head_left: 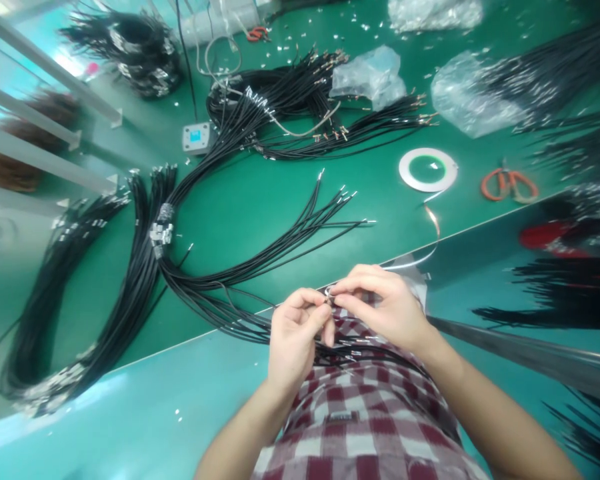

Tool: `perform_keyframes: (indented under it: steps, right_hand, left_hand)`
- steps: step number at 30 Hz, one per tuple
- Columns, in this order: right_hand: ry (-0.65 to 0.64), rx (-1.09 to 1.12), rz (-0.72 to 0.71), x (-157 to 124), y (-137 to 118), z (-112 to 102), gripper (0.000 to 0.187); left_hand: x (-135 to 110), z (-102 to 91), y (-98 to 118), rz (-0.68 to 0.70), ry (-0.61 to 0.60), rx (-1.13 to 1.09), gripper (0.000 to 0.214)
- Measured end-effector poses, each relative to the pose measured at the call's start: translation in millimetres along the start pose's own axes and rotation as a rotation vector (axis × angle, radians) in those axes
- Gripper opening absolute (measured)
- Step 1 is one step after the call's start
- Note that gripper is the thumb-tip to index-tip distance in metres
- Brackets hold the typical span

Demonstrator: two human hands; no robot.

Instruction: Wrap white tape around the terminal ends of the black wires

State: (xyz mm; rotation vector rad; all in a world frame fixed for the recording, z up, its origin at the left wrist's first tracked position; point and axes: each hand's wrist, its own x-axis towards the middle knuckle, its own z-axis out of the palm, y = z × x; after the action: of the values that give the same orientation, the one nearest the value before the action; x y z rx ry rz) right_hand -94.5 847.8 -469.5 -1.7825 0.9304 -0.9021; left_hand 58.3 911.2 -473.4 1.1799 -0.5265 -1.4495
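My left hand (295,333) and my right hand (380,303) meet just off the near edge of the green table (260,200), above my checked shirt. Both pinch a small shiny piece at a wire end (329,297) between thumb and fingers; the piece is too small to name surely. Thin black wires (220,303) run from my lap across the table edge to a fanned bunch with bare metal tips (310,220). A strip of clear tape (433,233) curls from the white tape roll (427,170) toward my right hand.
Large bundles of black wires (105,280) lie at left, more at the back (290,100). Orange scissors (509,185), plastic bags (370,73), a small grey box (196,138) and scattered metal terminals lie on the table. Metal rails (45,120) stand at far left.
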Motion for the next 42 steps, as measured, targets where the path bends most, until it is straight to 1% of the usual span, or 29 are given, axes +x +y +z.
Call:
perform_keyframes:
  steps: [5, 7, 10, 13, 15, 17, 19, 21, 23, 24, 26, 28, 30, 32, 34, 36, 37, 39, 40, 41, 42]
  right_hand:
    - [-0.010, 0.001, -0.002, 2.6, -0.8, 2.9, 0.007]
    - [-0.021, -0.002, -0.001, 4.2, -2.1, 3.2, 0.008]
    - [-0.042, 0.020, -0.008, 6.7, -3.8, 3.6, 0.009]
    - [-0.065, 0.113, 0.009, 9.5, -3.8, 5.1, 0.009]
    - [-0.075, 0.203, 0.066, 11.4, -2.4, 7.4, 0.009]
    - [-0.089, 0.339, 0.167, 12.8, -0.2, 11.0, 0.008]
    - [-0.133, 0.530, 0.294, 12.9, 1.8, 15.2, 0.008]
    - [-0.203, 0.701, 0.399, 11.7, 2.9, 17.9, 0.014]
    - [-0.246, 0.740, 0.440, 9.5, 3.3, 16.4, 0.019]
    - [-0.234, 0.714, 0.435, 8.0, 3.6, 13.2, 0.020]
    - [-0.138, 0.634, 0.404, 4.0, 5.7, 1.6, 0.020]
    - [0.031, 0.588, 0.395, -2.2, 9.8, -15.9, 0.018]
    - [0.218, 0.572, 0.419, -10.9, 14.8, -36.5, 0.016]
    - [0.352, 0.548, 0.434, -21.0, 18.9, -56.2, 0.017]
    - [0.451, 0.522, 0.428, -30.1, 21.2, -72.0, 0.020]
    - [0.532, 0.509, 0.424, -36.2, 22.2, -82.2, 0.023]
    - [0.565, 0.508, 0.426, -38.1, 22.5, -85.2, 0.024]
    - [0.607, 0.511, 0.438, -40.3, 23.2, -87.8, 0.027]
    - [0.616, 0.511, 0.440, -41.1, 23.8, -87.9, 0.027]
    - [0.617, 0.508, 0.439, -41.9, 24.6, -87.7, 0.028]
    - [0.612, 0.500, 0.435, -42.9, 25.5, -87.3, 0.027]
  left_hand:
    - [0.2, 0.3, -1.3, -0.034, 0.000, -0.022, 0.028]
    - [0.5, -0.1, -1.2, -0.058, -0.019, -0.034, 0.029]
    - [2.2, -2.9, -0.4, -0.120, -0.098, -0.062, 0.033]
    - [6.8, -8.3, 0.6, -0.219, -0.209, -0.116, 0.035]
    - [11.0, -12.6, 1.5, -0.275, -0.282, -0.151, 0.034]
    - [14.9, -17.2, 2.2, -0.308, -0.344, -0.168, 0.033]
    - [17.1, -21.7, 2.0, -0.323, -0.398, -0.164, 0.033]
    - [17.1, -25.3, 0.2, -0.319, -0.447, -0.152, 0.034]
    - [15.1, -26.7, -3.2, -0.304, -0.488, -0.123, 0.034]
    - [13.6, -26.4, -5.3, -0.294, -0.501, -0.107, 0.034]
    - [10.0, -24.2, -10.1, -0.276, -0.516, -0.070, 0.033]
    - [6.7, -21.0, -15.1, -0.260, -0.533, -0.023, 0.036]
    - [4.5, -18.1, -20.5, -0.256, -0.556, 0.049, 0.041]
    - [4.0, -16.0, -27.2, -0.238, -0.575, 0.159, 0.044]
    - [5.6, -14.6, -37.0, -0.138, -0.582, 0.343, 0.041]
    - [9.2, -13.9, -49.0, 0.044, -0.613, 0.615, 0.037]
    - [11.5, -13.6, -54.2, 0.137, -0.655, 0.775, 0.037]
    - [16.0, -11.8, -57.6, 0.278, -0.799, 1.071, 0.038]
    - [17.1, -9.6, -53.6, 0.313, -0.886, 1.176, 0.039]
    - [16.7, -6.0, -45.2, 0.338, -0.960, 1.247, 0.045]
    - [14.1, -0.8, -32.5, 0.356, -1.000, 1.282, 0.056]
